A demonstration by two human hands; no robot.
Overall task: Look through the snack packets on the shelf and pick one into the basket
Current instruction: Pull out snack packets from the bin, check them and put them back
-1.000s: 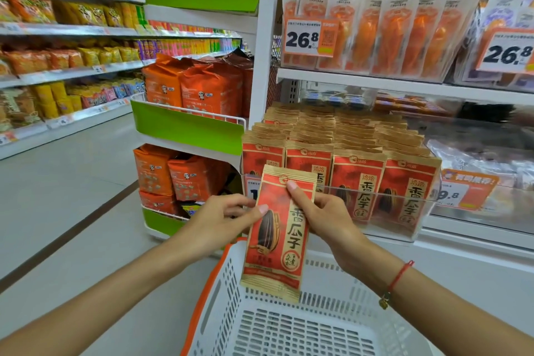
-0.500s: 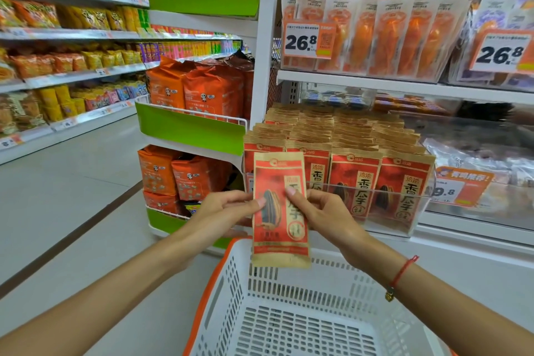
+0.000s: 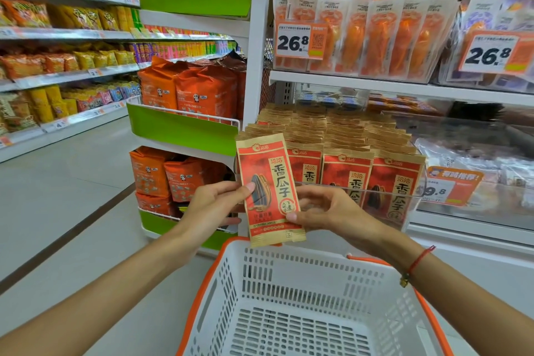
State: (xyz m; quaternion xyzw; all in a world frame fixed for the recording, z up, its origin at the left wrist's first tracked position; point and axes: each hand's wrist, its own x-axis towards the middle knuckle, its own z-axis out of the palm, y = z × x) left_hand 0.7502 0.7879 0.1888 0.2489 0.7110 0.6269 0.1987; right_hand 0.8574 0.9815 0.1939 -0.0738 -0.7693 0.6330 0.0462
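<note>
A red and tan sunflower seed packet (image 3: 270,191) is held upright above the far rim of the white basket (image 3: 291,266). My left hand (image 3: 215,206) pinches its left edge, thumb on the front. My right hand (image 3: 326,211) pinches its lower right edge. Behind the packet, several rows of the same seed packets (image 3: 346,147) stand in a clear tray on the shelf. The basket has an orange rim and nothing lies in it.
Orange dried-fruit packets (image 3: 375,35) fill the upper shelf with a 26.8 price tag (image 3: 300,40). A green end rack (image 3: 185,130) with orange bags stands to the left. A long snack shelf (image 3: 66,75) lines the aisle on the far left.
Both hands raised the seed packet from over the basket to shelf height and tilted it slightly left. My right hand shifted from its upper part to the lower right edge.
</note>
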